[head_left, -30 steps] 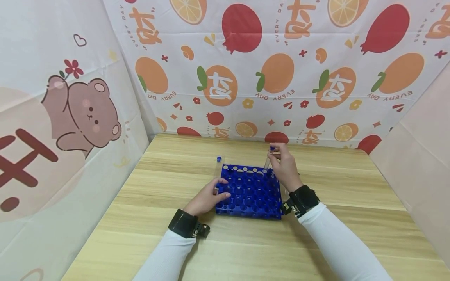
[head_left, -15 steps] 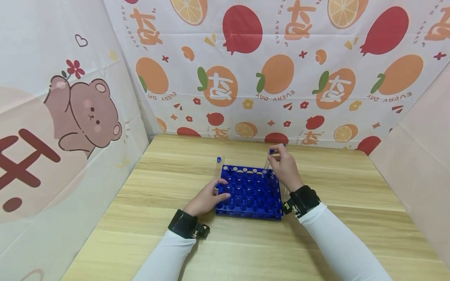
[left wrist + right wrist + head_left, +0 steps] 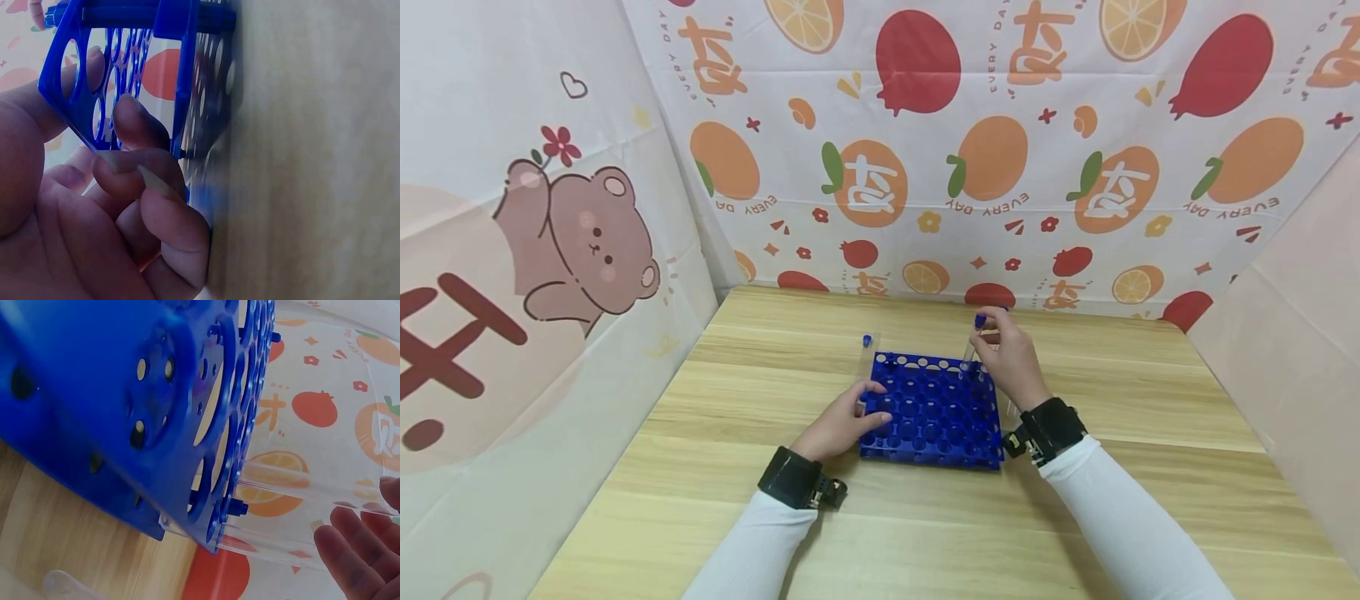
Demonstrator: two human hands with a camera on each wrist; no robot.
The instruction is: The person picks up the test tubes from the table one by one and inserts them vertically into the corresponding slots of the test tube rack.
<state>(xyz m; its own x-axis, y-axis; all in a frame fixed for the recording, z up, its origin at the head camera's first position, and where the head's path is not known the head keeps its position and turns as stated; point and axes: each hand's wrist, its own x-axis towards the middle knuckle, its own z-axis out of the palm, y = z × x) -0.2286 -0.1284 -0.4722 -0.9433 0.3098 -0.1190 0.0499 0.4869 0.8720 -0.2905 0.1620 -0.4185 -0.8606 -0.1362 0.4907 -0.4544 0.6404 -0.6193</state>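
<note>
A blue test tube rack with rows of round holes stands on the table. My left hand grips its left end, thumb over the top; in the left wrist view the fingers curl by the rack's end frame. At the far right corner my right hand pinches a clear test tube with a blue cap, close under the cap. This tube leans slightly, its lower end at the rack's holes. The right wrist view shows two clear tubes, one an upper tube, reaching from the rack toward my fingertips.
Left of the rack lies another clear tube with a blue cap. Clear tubes show beside the rack's right side, partly behind my wrist. Wood-grain table surrounds the rack, and a fruit-print cloth hangs behind.
My right hand has shifted very slightly with the tube, and the tube's cap shows more clearly. Another blue spot has come into sight behind its fingers. My left hand and the rack hold still.
</note>
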